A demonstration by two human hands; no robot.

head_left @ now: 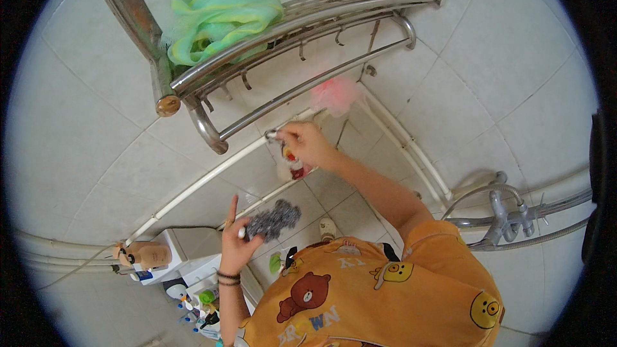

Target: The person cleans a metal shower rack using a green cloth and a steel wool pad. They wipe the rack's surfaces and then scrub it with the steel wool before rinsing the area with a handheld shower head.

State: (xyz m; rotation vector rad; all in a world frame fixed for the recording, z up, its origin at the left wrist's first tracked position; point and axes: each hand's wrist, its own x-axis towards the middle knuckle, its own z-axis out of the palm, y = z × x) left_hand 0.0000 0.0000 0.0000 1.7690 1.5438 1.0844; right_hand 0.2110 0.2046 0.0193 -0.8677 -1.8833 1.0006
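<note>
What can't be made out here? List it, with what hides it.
All in the head view:
Whatever the right hand may pinch: covered by its own fingers.
Grip end of the grey scrubber: partly hidden by the left hand.
Red-and-white object: too blurred to identify.
Small containers, lower left: too small.

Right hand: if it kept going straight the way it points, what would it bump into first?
The right hand would probably meet the long white pipe below the metal rack; depth is unclear, so they may be touching.
</note>
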